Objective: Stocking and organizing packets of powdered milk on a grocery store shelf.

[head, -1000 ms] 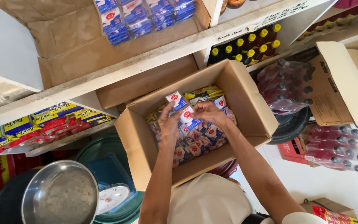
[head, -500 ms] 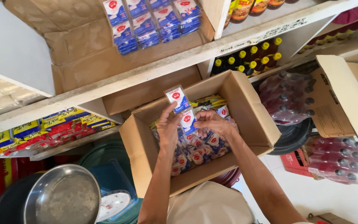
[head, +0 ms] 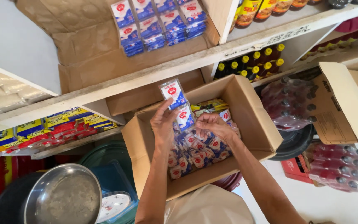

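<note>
- Cardboard box [head: 253,120] stays open under our hands, but since a second ago the strip [head: 178,104] has risen: its top sachet then sat just above the heap, and now it stands clear over the box's back edge, near the shelf [head: 104,93].
- We see the camera tilted further up too: more of the blue packs [head: 158,23] on the shelf shows, and less of the floor at the lower right.
- Our left hand [head: 164,124] has climbed with the strip; the fingers are pinched on its left edge, thumb towards the middle.
- Our right hand [head: 214,126] keeps low over the heap, fingers curled at the strip's lower end; we cannot tell whether they grip it or only touch it.
- We see the strip as two joined sachets, one above the other, clear plastic with a white face, a red round mark and a blue corner; it hangs nearly upright, tilted a little to the left.
- We find it above the box's middle, between our two hands.
- Below it the sachets [head: 195,155] of the same kind lie loose in the box, with yellow packets [head: 208,105] at the back.
- Beside the box, to the left, sits a steel bowl [head: 63,197]; to the right lie wrapped bottles [head: 289,103].
</note>
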